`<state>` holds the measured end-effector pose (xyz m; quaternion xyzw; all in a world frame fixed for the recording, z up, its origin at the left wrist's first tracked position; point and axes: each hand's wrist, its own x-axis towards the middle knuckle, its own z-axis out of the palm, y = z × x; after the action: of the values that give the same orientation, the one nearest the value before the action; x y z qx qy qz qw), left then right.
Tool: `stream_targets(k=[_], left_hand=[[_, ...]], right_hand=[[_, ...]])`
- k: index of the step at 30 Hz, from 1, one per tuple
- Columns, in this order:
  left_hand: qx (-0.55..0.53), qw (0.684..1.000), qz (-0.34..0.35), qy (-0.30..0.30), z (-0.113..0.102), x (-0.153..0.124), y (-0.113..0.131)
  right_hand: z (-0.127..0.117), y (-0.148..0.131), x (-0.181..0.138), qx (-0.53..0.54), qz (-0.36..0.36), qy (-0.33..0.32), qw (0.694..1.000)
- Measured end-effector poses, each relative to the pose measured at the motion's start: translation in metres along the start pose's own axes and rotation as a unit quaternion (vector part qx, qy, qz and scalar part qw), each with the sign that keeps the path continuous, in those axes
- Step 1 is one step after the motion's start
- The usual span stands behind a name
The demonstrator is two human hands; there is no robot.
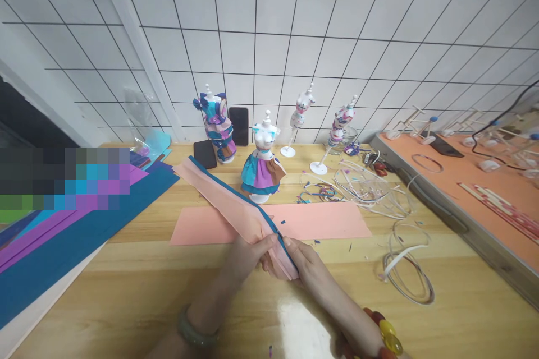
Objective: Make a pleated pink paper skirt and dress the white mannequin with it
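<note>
My left hand (248, 255) and right hand (309, 263) pinch the long, pale-pink paper strip (231, 207) with a blue border (223, 180), slanting toward the back left corner of the pale wooden worktop (138, 297); small, even finger shifts should keep that border aligned, the paper untorn.

The person's left hand (249, 257) and right hand (304, 259) pinch close together, fingers bent, both forearms (343, 298) slanting inward toward each other.
</note>
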<state>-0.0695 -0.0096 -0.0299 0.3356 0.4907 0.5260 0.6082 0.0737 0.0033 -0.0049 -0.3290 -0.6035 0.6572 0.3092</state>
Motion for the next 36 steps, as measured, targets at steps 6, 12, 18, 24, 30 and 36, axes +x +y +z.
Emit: stream_targets(k=[6,12,18,24,30,36], left_hand=[[-0.039,0.998,-0.011,0.056,-0.0043,0.0036,0.0022],[-0.057,0.996,-0.003,0.067,-0.0037,0.0055,0.0009],[-0.042,0.998,-0.003,0.054,-0.0029,0.0048,0.0007],[-0.015,0.999,-0.005,0.050,-0.0044,0.0050,-0.0026],[0.018,0.999,-0.008,0.035,-0.0018,0.0014,-0.0031],[0.011,0.999,-0.015,0.036,0.0023,0.0008,-0.0006]], right_hand=[[-0.0018,0.0028,-0.0014,-0.052,0.028,0.035,0.998],[-0.0026,0.0057,-0.0038,-0.055,0.037,0.040,0.997],[-0.0005,0.0029,-0.0025,-0.003,0.046,0.036,0.998],[0.0004,0.0005,-0.0035,0.022,0.056,0.034,0.998],[0.0007,0.0015,-0.0027,0.014,0.073,0.062,0.995],[0.0001,0.0062,-0.0030,0.014,0.082,0.079,0.993]])
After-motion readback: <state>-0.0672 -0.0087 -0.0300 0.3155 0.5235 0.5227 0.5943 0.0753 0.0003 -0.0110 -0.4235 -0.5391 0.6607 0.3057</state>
